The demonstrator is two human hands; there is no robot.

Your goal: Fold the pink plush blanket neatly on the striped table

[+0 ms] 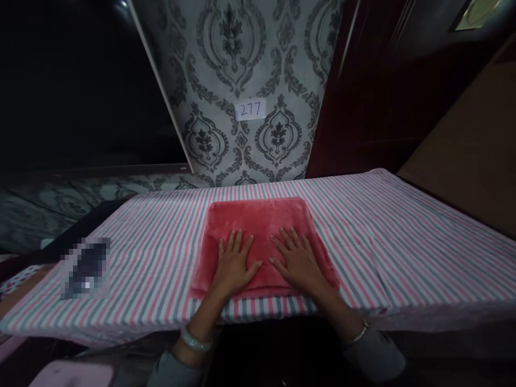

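Note:
A folded red plush cloth [258, 215], perhaps a blanket or cushion cover, lies flat near the front edge of a table. Under it spreads a tablecloth [161, 258] with pink, grey and white stripes. My left hand [236, 263] rests flat on the left half of the plush cloth, its fingers spread and pointing away from me. On the right half, my right hand [298, 260] lies palm down with fingers apart. Neither hand grips anything. Layered folds show along the cloth's near and right edges.
A blurred-out dark object [85, 269] sits on the table's left side. Behind stands a patterned wall with a paper label [250, 109] reading 277. A large dark screen [80, 86] is at left, a dark red panel [363, 97] and a brown board [467, 145] at right.

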